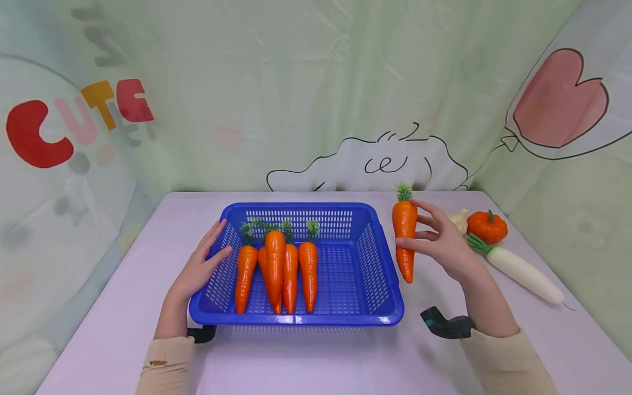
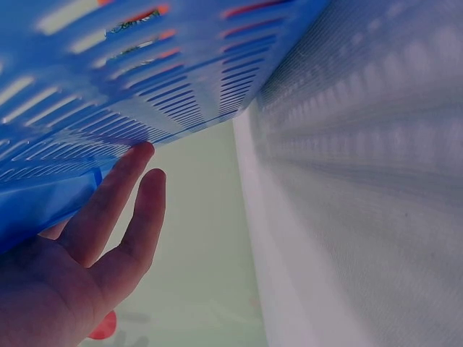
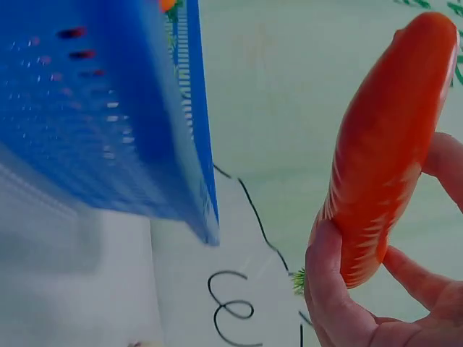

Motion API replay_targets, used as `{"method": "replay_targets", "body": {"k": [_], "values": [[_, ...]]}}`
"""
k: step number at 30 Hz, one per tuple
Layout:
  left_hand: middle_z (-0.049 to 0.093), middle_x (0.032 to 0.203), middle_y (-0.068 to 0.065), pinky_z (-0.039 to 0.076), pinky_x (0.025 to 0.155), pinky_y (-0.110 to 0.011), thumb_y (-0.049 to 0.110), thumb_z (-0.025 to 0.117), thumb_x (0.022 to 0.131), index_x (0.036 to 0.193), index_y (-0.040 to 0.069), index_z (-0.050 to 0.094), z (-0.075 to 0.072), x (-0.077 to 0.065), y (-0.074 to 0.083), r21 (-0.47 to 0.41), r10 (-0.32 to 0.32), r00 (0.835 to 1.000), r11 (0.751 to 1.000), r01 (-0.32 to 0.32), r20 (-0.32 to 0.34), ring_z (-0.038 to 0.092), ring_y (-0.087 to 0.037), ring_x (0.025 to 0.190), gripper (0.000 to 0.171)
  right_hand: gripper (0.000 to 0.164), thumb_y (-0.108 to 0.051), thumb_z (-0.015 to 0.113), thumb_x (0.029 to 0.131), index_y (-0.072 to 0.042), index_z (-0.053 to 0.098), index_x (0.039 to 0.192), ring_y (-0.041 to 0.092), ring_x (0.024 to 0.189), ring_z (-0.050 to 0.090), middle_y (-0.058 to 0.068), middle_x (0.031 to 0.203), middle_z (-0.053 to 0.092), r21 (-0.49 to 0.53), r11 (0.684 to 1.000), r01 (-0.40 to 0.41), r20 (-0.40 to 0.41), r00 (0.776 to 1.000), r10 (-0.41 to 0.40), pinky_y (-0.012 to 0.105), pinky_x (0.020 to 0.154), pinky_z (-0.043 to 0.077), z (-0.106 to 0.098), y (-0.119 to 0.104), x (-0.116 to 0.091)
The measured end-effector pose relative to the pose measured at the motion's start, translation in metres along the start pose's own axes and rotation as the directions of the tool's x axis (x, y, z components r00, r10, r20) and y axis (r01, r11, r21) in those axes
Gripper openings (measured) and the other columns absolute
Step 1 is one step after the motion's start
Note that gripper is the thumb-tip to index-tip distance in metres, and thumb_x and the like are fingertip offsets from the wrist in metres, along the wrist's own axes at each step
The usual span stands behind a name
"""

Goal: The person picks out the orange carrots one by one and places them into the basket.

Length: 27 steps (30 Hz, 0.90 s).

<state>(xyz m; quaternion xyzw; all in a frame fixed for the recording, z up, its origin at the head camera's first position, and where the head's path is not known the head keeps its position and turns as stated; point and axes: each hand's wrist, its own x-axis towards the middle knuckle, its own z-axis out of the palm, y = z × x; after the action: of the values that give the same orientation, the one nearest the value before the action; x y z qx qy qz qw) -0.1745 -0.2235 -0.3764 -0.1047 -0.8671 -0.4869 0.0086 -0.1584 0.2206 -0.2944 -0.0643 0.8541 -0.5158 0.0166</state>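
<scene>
My right hand (image 1: pixel 446 241) grips an orange carrot (image 1: pixel 405 219) with a short green tuft. The carrot is upright, tip down, just outside the right side of the blue basket (image 1: pixel 387 318). In the right wrist view, thumb and fingers hold the carrot (image 3: pixel 383 144) from both sides. Several carrots (image 1: pixel 308 274) lie in the left half of the basket, green tops toward the back. At the basket's left side is my left hand (image 1: pixel 199 269), fingers extended along the rim; in the left wrist view, the hand (image 2: pixel 94 253) has its straight fingers against the slotted wall (image 2: pixel 166 101).
On the right of the white table (image 1: pixel 306 362) lie a white radish (image 1: pixel 525 274) with green stems, a small orange pumpkin (image 1: pixel 486 226) and a garlic bulb (image 1: pixel 460 220), partly behind my right hand. A printed curtain (image 1: pixel 247 109) hangs behind and beside the table.
</scene>
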Motion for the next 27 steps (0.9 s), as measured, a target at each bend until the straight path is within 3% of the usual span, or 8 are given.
{"method": "replay_targets", "body": {"k": [10, 27], "values": [[0.006, 0.153, -0.007, 0.01, 0.099, -0.069, 0.032, 0.049, 0.093, 0.147, 0.027, 0.018, 0.0, 0.0, -0.001, -0.005, 0.001, 1.0, 1.0, -0.001, 0.001, 0.005, -0.033, 0.138, 0.062, 0.081, -0.013, 0.068, 0.081, -0.014, 0.019, 0.145, 0.042, 0.11, 0.049, 0.025, 0.14, 0.026, 0.097, 0.994, 0.047, 0.131, 0.99, -0.06, 0.048, 0.083, 0.049, 0.024, -0.025, 0.019], [0.006, 0.153, -0.008, 0.01, 0.099, -0.069, 0.032, 0.048, 0.093, 0.147, 0.025, 0.017, 0.0, -0.001, 0.001, -0.003, 0.005, 1.0, 1.0, -0.005, 0.0, 0.005, -0.034, 0.138, 0.062, 0.081, -0.013, 0.073, 0.076, -0.013, 0.025, 0.14, 0.038, 0.105, 0.053, 0.022, 0.138, 0.032, 0.074, 0.997, 0.009, 0.299, 0.954, -0.03, 0.043, 0.076, 0.053, 0.073, -0.049, 0.043]]}}
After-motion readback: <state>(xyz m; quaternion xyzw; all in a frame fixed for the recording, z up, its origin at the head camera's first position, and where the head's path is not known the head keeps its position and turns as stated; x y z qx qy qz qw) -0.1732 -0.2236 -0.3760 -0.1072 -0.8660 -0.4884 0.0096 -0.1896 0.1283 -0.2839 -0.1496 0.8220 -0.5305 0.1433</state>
